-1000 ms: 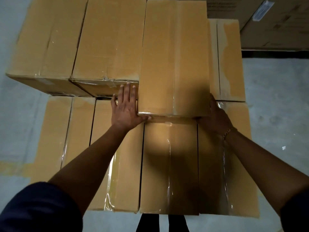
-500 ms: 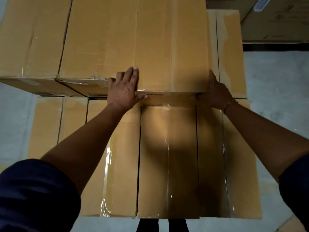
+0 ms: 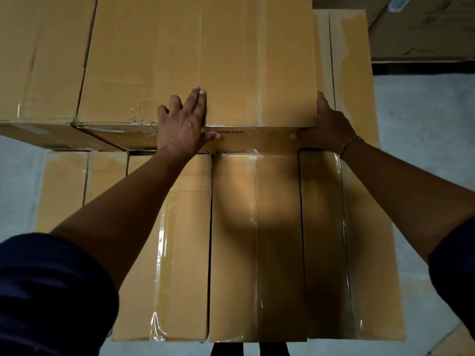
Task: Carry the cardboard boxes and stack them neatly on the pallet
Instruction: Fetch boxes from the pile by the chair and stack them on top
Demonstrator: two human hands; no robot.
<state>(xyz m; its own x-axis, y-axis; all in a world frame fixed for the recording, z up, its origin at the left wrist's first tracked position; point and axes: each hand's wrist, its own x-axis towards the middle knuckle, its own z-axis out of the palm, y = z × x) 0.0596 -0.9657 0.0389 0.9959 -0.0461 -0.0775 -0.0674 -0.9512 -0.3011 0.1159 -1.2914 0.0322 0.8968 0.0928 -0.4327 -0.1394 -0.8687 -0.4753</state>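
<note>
A long tan cardboard box (image 3: pixel 259 60) lies on the upper layer of the stack, flush against its neighbour box (image 3: pixel 144 60) on the left. My left hand (image 3: pixel 182 124) rests flat on the seam between the two, fingers straight, thumb pressing the near end face. My right hand (image 3: pixel 326 129) is at the box's near right corner, thumb on the end face and fingers along the right side. Below lies a layer of taped boxes (image 3: pixel 257 240). The pallet is hidden under the boxes.
Another upper-layer box (image 3: pixel 43 60) sits at the far left. A lower-layer box (image 3: pixel 354 60) shows to the right of the pushed box. Darker cartons (image 3: pixel 424 27) stand at the top right. Grey concrete floor (image 3: pixel 424 124) surrounds the stack.
The box has slid away from me and left until its near end lines up with the neighbour's. Both hands moved forward with it.
</note>
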